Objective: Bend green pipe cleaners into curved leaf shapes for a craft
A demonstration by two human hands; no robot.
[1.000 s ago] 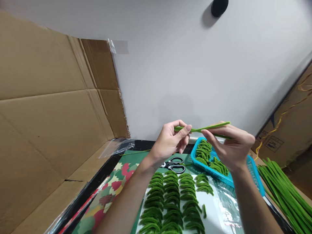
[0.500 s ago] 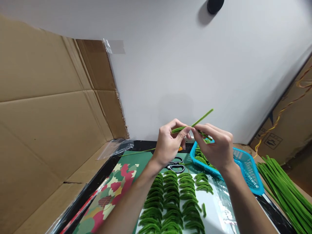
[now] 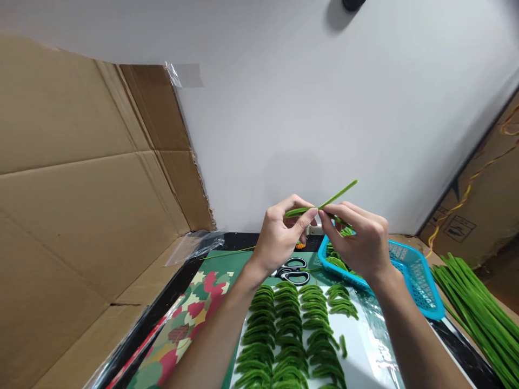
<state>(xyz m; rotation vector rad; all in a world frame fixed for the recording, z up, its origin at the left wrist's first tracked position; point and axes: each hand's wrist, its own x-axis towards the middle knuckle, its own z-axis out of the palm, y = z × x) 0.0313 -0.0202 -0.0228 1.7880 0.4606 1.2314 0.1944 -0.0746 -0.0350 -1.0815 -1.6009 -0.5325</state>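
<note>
Both hands are raised over the table, fingertips meeting around a green pipe cleaner (image 3: 339,193). My left hand (image 3: 279,229) is closed, pinching it between thumb and fingers; a bent length of it lies along the index finger. My right hand (image 3: 360,232) pinches it just beside the left thumb. One straight end sticks out up and to the right, and another length runs under the right fingers, partly hidden. Below the hands, several curved green pieces (image 3: 288,324) lie in columns on a white sheet (image 3: 359,343). A short loose piece (image 3: 343,346) lies to their right.
Scissors (image 3: 295,278) lie behind the columns on a green mat (image 3: 243,260). A blue basket (image 3: 419,281) holding green pieces stands behind my right hand. A bundle of long green pipe cleaners (image 3: 478,319) lies at right. Cardboard (image 3: 73,205) walls the left side.
The hands keep their pinch on the pipe cleaner, with almost no change in its shape. The camera view has shifted slightly, moving the table items a little to the right.
</note>
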